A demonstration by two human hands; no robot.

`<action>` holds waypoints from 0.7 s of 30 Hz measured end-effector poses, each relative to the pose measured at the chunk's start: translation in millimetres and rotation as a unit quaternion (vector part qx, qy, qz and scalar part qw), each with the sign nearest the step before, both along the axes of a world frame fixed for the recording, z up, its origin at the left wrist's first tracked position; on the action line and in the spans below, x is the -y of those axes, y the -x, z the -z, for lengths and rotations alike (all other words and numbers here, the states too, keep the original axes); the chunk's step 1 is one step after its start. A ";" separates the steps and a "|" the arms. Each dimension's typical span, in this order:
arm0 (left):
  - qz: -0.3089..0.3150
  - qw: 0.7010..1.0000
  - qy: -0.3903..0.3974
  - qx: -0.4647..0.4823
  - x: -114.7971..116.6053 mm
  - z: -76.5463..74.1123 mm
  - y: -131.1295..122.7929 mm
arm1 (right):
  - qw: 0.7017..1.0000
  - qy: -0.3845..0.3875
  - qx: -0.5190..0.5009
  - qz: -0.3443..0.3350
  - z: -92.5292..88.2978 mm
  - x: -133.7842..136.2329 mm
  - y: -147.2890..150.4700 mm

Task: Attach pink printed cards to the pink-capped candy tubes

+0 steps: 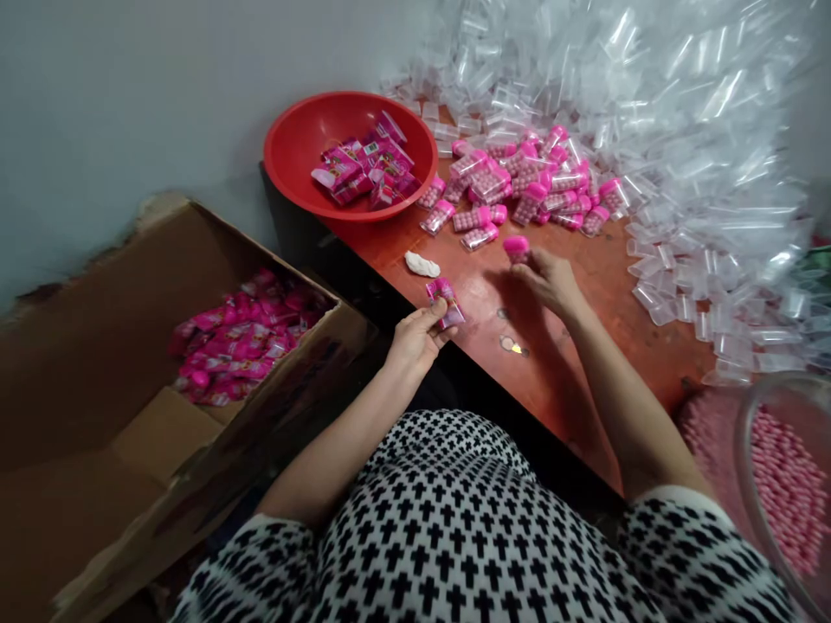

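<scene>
Between the thumb and fingers of my left hand is a pink printed wrapper sleeve, held over the table's front edge. My right hand is closed on a small clear candy box with a pink cap, its cap pointing away from me. Behind it lies a pile of filled candy boxes, clear with pink caps and pink balls inside. A white crumpled lump rests on the table just beyond my left hand.
A red bowl of pink wrappers stands at the table's back left corner. Clear unfilled boxes heap up at the right. At lower right is a tub of pink balls. A cardboard box with pink wrapped packs is at left.
</scene>
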State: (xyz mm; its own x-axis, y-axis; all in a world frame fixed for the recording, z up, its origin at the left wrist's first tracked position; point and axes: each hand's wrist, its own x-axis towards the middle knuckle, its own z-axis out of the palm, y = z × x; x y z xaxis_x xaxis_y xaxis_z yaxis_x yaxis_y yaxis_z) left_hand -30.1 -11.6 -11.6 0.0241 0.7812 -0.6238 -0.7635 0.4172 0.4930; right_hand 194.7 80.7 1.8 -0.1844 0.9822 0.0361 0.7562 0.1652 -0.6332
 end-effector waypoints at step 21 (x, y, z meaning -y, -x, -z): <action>0.018 0.994 -0.101 0.024 14.4 -19.4 -55.4 | 0.898 0.139 -0.403 0.114 7.1 152.5 56.0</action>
